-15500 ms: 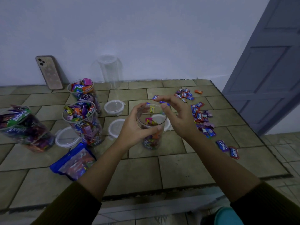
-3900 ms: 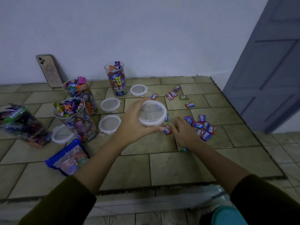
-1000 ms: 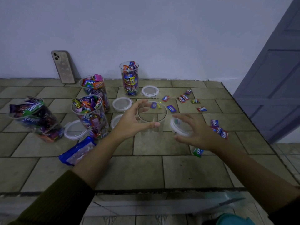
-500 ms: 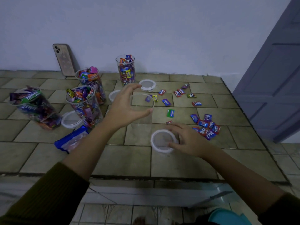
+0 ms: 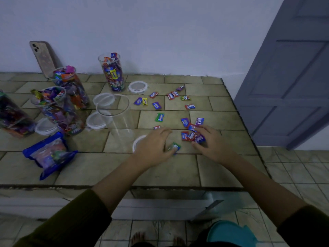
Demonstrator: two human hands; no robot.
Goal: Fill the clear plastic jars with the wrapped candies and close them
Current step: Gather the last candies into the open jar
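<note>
Two bare hands work mid-frame on the tiled counter (image 5: 178, 172): left hand (image 5: 153, 147) pinching a green wrapped candy (image 5: 175, 146), right hand (image 5: 211, 141) clutching red-blue candies (image 5: 191, 136), right of the empty clear plastic jar (image 5: 116, 116).

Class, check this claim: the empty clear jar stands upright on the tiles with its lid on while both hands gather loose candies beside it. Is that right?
Not quite. The head view shows the empty clear jar open, with no lid on it. The rest holds: it stands upright, and the left hand and right hand gather loose candies beside it.
</note>
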